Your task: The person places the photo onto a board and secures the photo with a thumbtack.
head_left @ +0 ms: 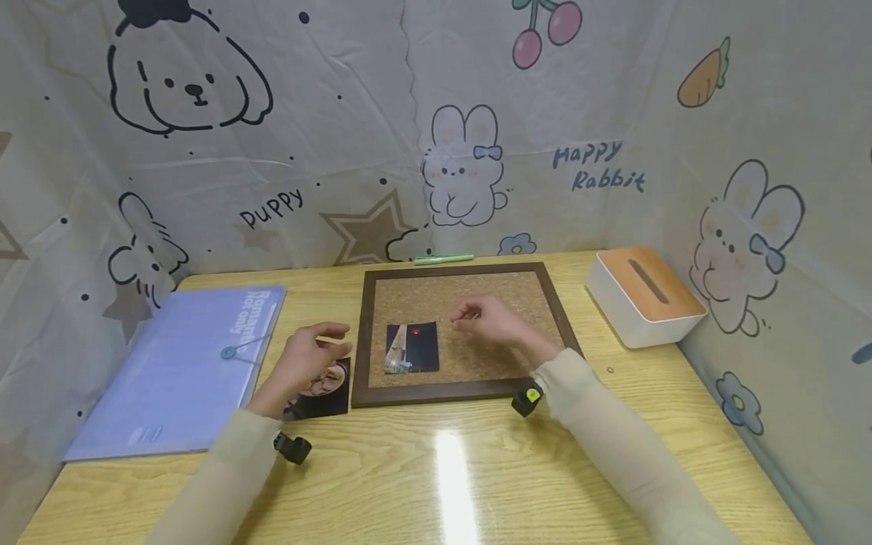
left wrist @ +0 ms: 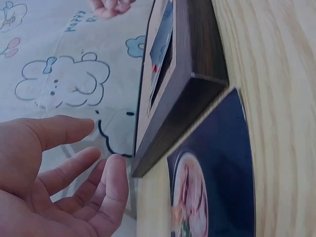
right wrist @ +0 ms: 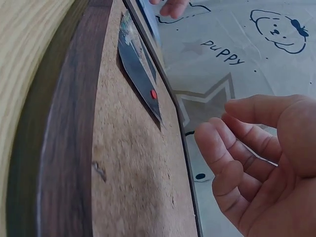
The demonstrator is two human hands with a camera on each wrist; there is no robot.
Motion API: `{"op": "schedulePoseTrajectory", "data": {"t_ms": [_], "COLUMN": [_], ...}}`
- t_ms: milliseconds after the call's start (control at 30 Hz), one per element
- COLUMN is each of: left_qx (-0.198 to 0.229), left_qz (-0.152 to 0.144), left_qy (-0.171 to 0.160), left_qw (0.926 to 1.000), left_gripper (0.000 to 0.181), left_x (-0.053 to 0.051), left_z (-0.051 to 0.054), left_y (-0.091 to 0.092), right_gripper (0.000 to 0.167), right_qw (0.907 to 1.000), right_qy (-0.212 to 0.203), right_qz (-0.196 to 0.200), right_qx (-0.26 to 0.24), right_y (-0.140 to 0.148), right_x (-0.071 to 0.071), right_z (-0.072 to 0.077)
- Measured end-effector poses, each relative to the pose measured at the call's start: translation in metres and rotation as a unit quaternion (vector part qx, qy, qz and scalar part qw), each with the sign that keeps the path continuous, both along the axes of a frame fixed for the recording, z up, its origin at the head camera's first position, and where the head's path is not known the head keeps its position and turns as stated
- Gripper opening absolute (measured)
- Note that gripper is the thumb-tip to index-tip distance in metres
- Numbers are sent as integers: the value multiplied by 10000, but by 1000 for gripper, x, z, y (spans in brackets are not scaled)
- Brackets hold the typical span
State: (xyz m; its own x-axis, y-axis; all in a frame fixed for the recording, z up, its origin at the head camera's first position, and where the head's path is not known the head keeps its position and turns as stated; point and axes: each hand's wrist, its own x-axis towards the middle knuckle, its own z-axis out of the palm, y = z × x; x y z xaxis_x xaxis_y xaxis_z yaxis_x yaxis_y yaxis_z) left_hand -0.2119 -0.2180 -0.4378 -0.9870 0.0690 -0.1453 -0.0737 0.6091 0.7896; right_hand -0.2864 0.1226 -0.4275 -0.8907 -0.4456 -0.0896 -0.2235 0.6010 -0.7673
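Observation:
A dark photo (head_left: 424,350) with a light tower lies on the left part of the framed cork board (head_left: 477,363), a red pin (head_left: 415,331) near its top. Above the cork, right of that photo, hovers the right hand (head_left: 493,322), fingers loosely bent; the right wrist view shows nothing between them. The left hand (head_left: 306,359) hangs over a second photo (head_left: 334,393), which lies on the table left of the frame. In the left wrist view the left hand (left wrist: 69,177) has its fingers apart and empty, close to the frame's corner (left wrist: 197,84).
A lilac folder (head_left: 177,371) with a string clasp lies at the left. Behind the board is a green pen (head_left: 444,260). A white tissue box (head_left: 640,303) with an orange lid stands at the right, and a small ring (head_left: 610,370) lies in front of it. Printed cloth hangs around the table.

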Motion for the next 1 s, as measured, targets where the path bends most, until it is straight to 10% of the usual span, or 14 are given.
{"op": "schedulePoseTrajectory", "data": {"t_ms": [400, 1000], "left_qx": [167, -542], "left_qz": [422, 228], "left_qy": [-181, -31], "left_qw": [9988, 9983], "left_gripper": [50, 51], "left_x": [14, 28], "left_z": [-1, -16], "left_y": [-28, -55], "right_gripper": [18, 25], "right_qw": [9996, 9987], "right_qy": [-159, 75], "right_qz": [-153, -497], "right_qx": [-151, -57], "right_y": [36, 95], "right_x": [14, 26], "right_z": [3, 1]}}
